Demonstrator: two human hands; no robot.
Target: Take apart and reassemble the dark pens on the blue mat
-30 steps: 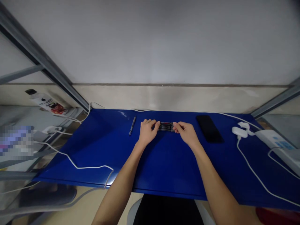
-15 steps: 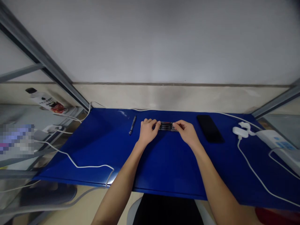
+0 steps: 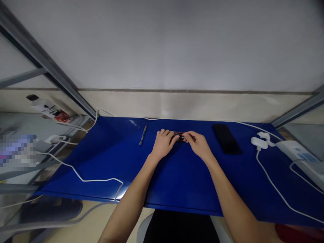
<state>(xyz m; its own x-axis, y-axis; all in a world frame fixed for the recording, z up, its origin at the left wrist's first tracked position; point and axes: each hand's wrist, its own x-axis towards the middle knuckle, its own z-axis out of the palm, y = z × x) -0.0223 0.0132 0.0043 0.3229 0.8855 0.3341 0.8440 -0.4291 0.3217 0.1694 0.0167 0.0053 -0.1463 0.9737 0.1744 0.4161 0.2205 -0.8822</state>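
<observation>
Deep blue covers the counter [image 3: 187,182] where a person sits with both forearms reaching in from the bottom of the view. Near the middle of the far edge, the left hand [image 3: 164,143] and the right hand [image 3: 198,144] come almost together over a small bundle of black pens [image 3: 179,136]. The bundle lies flat on the counter, crosswise to the person, and most of it is hidden between the two hands. Only a short dark stretch shows past the fingers, with a thin line of red along its far side. Each grip is closed on the bundle from its own side: the left hand's fingers curl over the left end, and the right hand's fingers pinch the right end. Their fingertips nearly meet.

A lone dark pen [image 3: 143,135] lies at a slant to the left, well apart from the left hand. To the right of the right hand sits a black smartphone [image 3: 226,139], face up and near the far edge. Further right are a white charger [image 3: 259,142] and a white power strip [image 3: 295,151], with a white cable [image 3: 274,194] trailing across the blue. A white bottle with a red label [image 3: 52,113] leans at the upper left, beyond the counter.
</observation>
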